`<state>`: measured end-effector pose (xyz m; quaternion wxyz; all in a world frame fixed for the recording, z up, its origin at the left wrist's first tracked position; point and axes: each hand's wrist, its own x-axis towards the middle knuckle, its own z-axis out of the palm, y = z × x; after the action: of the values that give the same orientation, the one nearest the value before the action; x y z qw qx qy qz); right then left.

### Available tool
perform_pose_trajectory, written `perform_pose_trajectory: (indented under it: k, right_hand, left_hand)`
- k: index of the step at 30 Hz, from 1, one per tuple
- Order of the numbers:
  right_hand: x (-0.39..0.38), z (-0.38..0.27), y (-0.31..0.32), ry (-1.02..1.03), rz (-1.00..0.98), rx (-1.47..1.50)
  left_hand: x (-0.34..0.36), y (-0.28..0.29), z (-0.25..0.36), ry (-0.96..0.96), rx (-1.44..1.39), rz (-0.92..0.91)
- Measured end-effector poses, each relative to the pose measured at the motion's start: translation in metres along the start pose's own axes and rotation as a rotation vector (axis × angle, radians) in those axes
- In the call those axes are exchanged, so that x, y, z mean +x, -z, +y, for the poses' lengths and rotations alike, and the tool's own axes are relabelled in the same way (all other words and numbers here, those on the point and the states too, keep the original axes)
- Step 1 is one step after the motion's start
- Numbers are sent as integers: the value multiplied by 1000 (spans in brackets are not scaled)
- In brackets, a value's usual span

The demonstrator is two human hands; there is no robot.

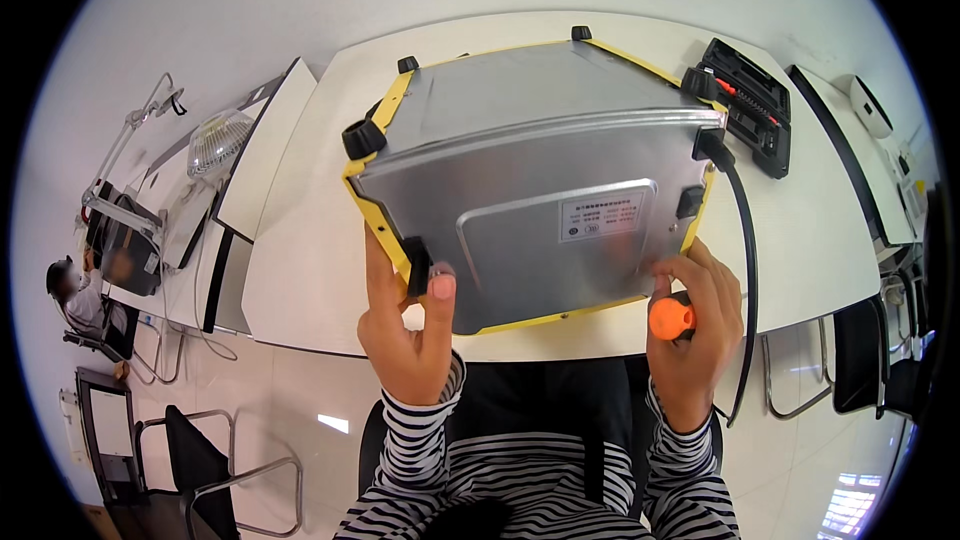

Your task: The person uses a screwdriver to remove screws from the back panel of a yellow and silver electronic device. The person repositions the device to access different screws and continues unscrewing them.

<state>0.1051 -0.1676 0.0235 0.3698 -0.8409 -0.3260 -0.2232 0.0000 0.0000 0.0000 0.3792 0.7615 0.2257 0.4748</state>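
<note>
A silver metal box point(540, 240) with yellow edges is tilted toward me above the white table. Black knob-like feet point(362, 139) show at its upper corners, and a pale label is on the face nearest me. My left hand point(408, 332) grips its lower left edge, thumb beside a black fitting point(416, 266) and fingers partly hidden behind. At the lower right edge, my right hand point(695, 335) is closed around a screwdriver with an orange-ended handle point(671, 319), its fingers also against the box. The screwdriver's shaft is hidden. A black power cord point(745, 240) plugs into the box's right side.
On the white table point(300, 240), an open black tool case point(750, 105) with red-and-black tools lies at the back right. The cord hangs past the front edge. A lamp arm and a clear ribbed shade point(220, 143) stand left. Another person point(85, 300) sits far left; chairs flank the table.
</note>
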Motion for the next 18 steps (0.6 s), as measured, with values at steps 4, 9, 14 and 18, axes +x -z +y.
perform_pose_trajectory:
  k: [4, 9, 14, 18]
  right_hand:
    - [7, 1, 0, 41, 42, 11]
    - [8, 6, -6, 42, 121, 91]
    - [9, 4, -7, 20, 130, 89]
    - [7, 4, -7, 37, 115, 80]
  left_hand:
    - [7, 0, 7, 40, 55, -20]
    - [14, 0, 10, 40, 101, -31]
    - [15, 3, 9, 41, 99, -45]
    - [15, 0, 3, -53, -65, -66]
